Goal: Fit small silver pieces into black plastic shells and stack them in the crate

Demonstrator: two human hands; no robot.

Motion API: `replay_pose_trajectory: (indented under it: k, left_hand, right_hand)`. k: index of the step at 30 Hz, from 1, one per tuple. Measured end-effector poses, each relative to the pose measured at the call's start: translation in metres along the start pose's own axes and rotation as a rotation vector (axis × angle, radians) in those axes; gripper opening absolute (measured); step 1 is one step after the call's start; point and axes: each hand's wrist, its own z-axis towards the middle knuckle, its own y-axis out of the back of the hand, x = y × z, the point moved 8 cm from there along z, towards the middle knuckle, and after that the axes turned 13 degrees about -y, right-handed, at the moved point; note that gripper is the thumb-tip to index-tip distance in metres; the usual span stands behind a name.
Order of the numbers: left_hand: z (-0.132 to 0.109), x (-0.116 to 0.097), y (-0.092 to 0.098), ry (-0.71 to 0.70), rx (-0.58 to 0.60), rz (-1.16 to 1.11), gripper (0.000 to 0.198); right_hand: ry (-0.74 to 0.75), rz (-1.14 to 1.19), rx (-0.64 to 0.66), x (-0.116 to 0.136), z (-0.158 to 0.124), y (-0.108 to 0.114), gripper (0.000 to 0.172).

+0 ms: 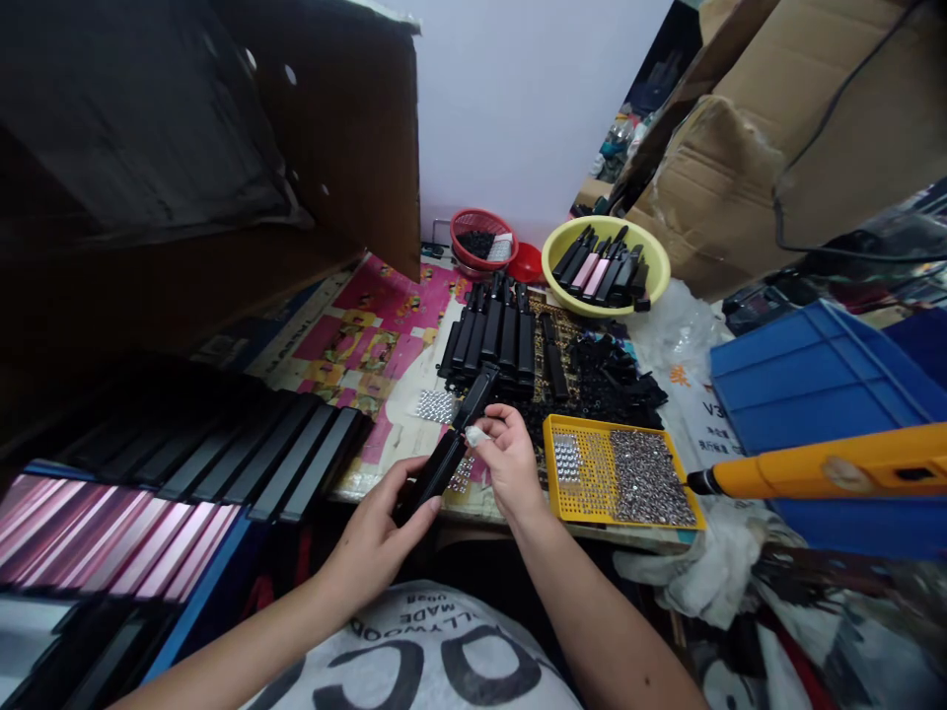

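Closest to the camera is the person's printed white shirt, and above it the left hand is grasping a long black case, fingers curled around its lower end. The right hand pinches a small white piece at the case's upper part, and a yellow perforated tray with rhinestones lies just beside this hand, on its right.

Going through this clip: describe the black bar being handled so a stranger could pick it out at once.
On the patterned table, look just below the rows of black bars. The left hand grips one long black bar, the only one held up in a hand.
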Motion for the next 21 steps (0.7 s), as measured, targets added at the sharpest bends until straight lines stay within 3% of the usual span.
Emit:
replay_pose_trajectory:
  k: [3,7,11,14,18,21]
  left_hand:
    - [-0.002,-0.003,0.002,-0.087,0.035,0.115,0.04]
    - [-0.004,0.001,-0.002,-0.092,0.088,0.085,0.041]
    - [-0.001,0.0,0.002,-0.072,0.081,0.013,0.043]
    - [-0.003,0.004,0.005,0.095,0.152,-0.18,0.049]
    - [-0.019,0.005,-0.007,0.398,0.307,-0.543,0.053]
    - [-0.027,0.001,-0.016,0.48,0.393,-0.557,0.052]
  right_hand:
    - [-0.017,-0.011,0.064,-0.002,0.002,0.002,0.043]
    - [-0.17,0.007,0.296,-0.017,-0.001,-0.01,0.05]
    - [-0.105,-0.024,0.277,-0.016,-0.007,-0.006,0.048]
    - [-0.062,-0.147,0.25,0.003,-0.002,0.014,0.054]
    - [0.134,-0.251,0.1,0.056,0.016,0.05,0.056]
    - [0.112,-0.323,0.311,0.057,0.018,0.026,0.065]
